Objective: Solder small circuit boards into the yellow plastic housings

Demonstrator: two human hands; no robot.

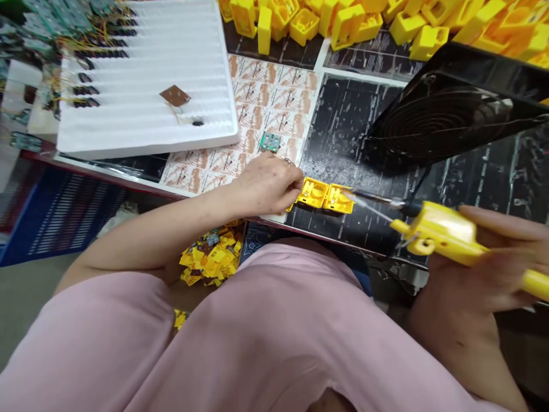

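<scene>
We've got a black printed bench mat (pixel 343 131) across the view, with a black fan (pixel 454 109) at 2 o'clock, a white foam tray (pixel 146 97) at 11 and a heap of yellow plastic housings (pixel 343 23) at 12–1. Working pair: two open yellow housings (pixel 313 193) at centre, side by side near the mat's front edge. Right hand (pixel 484 274) at 3 o'clock is closed round a yellow glue gun (pixel 437 232), its metal nozzle (pixel 373 198) aimed at the right housing, almost touching. Left hand (pixel 266 184) is narrow, fingers (pixel 291 183) curled at the left housing; we can't tell if it's gripping. Risks, our read: a nudge could tip the housings off the edge; those fingers are near the nozzle, so burn risk if hot; the thin strand (pixel 369 207) by the nozzle could snag.
</scene>
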